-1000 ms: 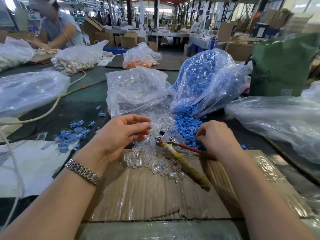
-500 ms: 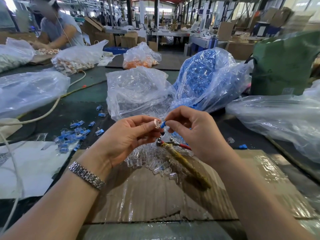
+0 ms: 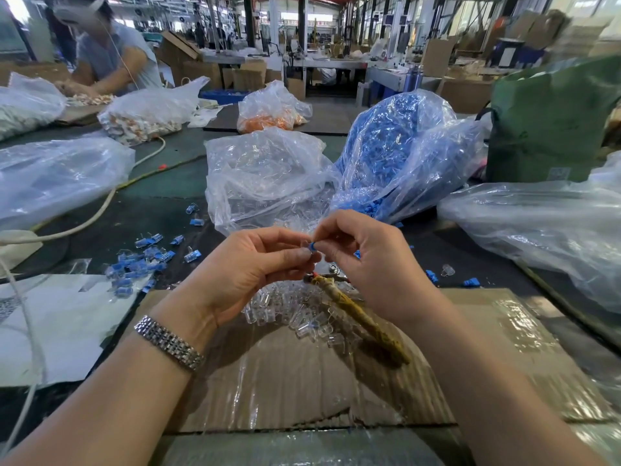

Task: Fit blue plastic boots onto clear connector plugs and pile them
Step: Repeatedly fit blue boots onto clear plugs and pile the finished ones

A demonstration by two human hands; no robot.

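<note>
Above the table my left hand (image 3: 255, 264) pinches a clear connector plug (image 3: 305, 245), mostly hidden by my fingertips. My right hand (image 3: 366, 260) pinches a small blue boot (image 3: 313, 246) and holds it against the plug. Below my hands lies a heap of loose clear plugs (image 3: 292, 311) on a cardboard sheet (image 3: 302, 381). A pile of fitted blue-and-clear pieces (image 3: 141, 264) lies on the dark table to the left. A clear bag of blue boots (image 3: 396, 156) and a clear bag of plugs (image 3: 265, 176) stand behind my hands.
A tool with a tape-wrapped handle (image 3: 363, 317) lies across the plug heap. Large plastic bags sit left (image 3: 57, 176) and right (image 3: 544, 227). A green sack (image 3: 554, 119) stands far right, an orange-filled bag (image 3: 268, 109) behind. A white cable (image 3: 100, 206) crosses the left. Another person (image 3: 111, 55) works far left.
My right hand came up from the blue boots on the table with one boot and met my left hand; both hands now press boot and plug together a little higher.
</note>
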